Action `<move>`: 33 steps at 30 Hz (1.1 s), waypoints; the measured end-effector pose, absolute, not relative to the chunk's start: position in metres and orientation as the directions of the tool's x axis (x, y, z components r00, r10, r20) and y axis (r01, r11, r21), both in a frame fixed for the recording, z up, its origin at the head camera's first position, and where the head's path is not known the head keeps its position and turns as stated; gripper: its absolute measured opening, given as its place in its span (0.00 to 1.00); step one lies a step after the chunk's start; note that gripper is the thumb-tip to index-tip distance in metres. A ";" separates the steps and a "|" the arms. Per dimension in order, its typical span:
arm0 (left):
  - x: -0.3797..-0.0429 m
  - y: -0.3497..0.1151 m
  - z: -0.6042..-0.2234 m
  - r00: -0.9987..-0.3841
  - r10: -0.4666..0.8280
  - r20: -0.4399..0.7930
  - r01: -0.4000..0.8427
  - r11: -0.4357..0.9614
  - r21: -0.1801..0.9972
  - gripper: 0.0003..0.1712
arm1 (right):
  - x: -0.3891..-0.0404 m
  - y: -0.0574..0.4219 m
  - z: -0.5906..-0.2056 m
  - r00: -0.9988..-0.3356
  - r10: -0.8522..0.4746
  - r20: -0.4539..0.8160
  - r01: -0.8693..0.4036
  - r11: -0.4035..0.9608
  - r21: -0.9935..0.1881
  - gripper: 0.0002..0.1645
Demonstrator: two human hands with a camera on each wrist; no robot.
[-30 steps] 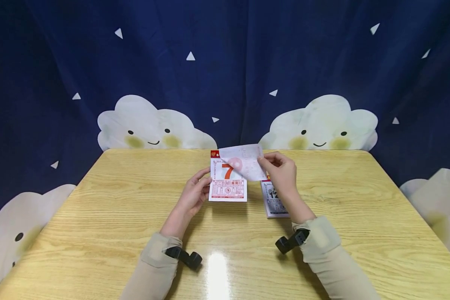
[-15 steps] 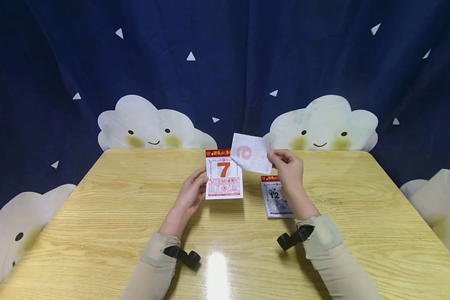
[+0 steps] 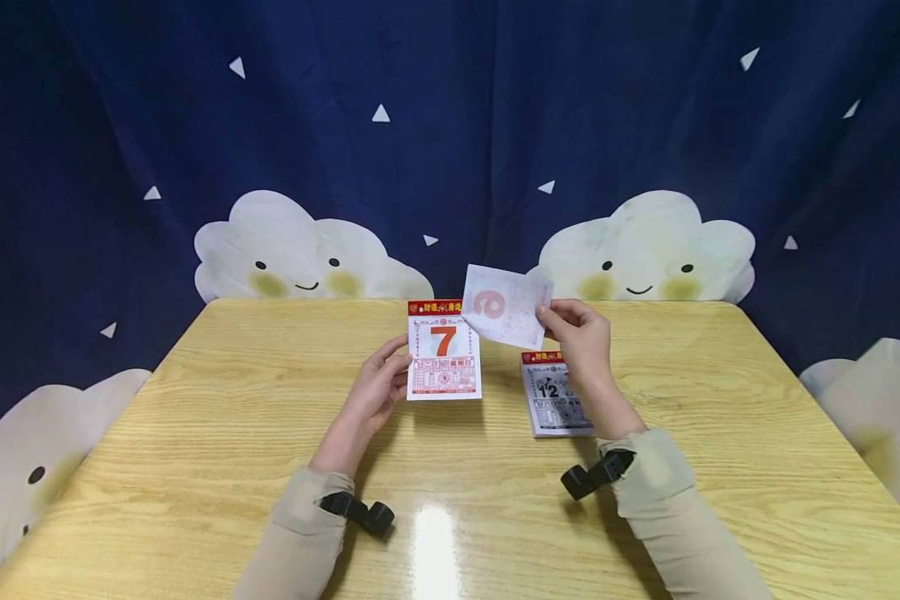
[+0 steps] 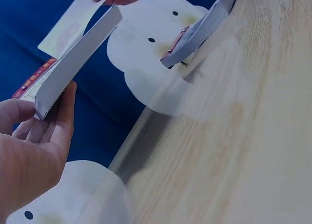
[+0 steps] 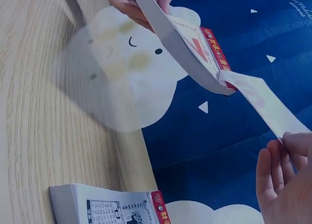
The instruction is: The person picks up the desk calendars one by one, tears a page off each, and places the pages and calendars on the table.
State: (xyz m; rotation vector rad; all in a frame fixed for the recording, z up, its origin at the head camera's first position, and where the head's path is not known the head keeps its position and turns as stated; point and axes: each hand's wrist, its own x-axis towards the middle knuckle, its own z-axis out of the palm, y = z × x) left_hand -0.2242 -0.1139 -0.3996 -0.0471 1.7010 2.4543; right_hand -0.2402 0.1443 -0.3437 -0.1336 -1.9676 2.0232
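Note:
A thick tear-off calendar with a red header and a large red 7 is held above the table by my left hand. The thumb lies over its left edge and the fingers go beneath, as the left wrist view shows. My right hand pinches a thin calendar page between thumb and fingers. The page is turned over, its red numeral showing through from behind. One corner meets the calendar's upper right edge, and in the right wrist view the page reaches the red header there.
A second tear-off calendar, showing a black 12, lies on the wooden table beneath my right hand and is partly covered by it. Behind the table's far edge hangs a dark blue curtain with cloud faces and white triangles.
The page has been pulled up and to the right, away from the calendar's face, uncovering the 7 and most of the header. The calendar in my left hand has shifted slightly left.

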 end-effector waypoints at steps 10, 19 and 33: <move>-0.222 -0.135 -0.401 -0.990 0.086 -0.112 -0.135 -0.341 0.930 0.26 | -0.245 0.155 -0.344 -0.905 0.389 0.173 -0.213 -0.062 -0.975 0.09; -0.222 -0.157 -0.402 -0.988 0.072 -0.134 -0.149 -0.312 0.938 0.26 | -0.246 0.151 -0.351 -0.885 0.393 0.250 -0.223 0.114 -0.968 0.12; -0.226 -0.169 -0.410 -0.980 0.057 -0.189 -0.198 -0.252 0.947 0.26 | -0.249 0.130 -0.366 -0.792 0.143 0.593 -0.397 0.618 -0.679 0.04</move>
